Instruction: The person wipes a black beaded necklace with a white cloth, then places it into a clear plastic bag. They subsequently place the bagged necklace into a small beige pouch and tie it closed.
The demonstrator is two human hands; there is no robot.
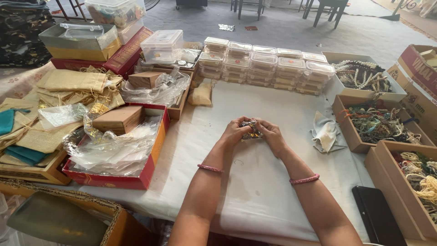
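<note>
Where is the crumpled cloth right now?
The crumpled cloth lies on the white table cover, right of the hands, beside a wooden box of beads.

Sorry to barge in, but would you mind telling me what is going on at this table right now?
A person sits at a white-covered table with both hands together over its middle. The left hand and right hand jointly hold a small shiny bundle, possibly jewellery, though too small to tell. Stacked clear plastic boxes sit behind, trays of beaded necklaces to the right, a crumpled cloth beside the hands, and a red box with plastic wrap to the left.
</note>
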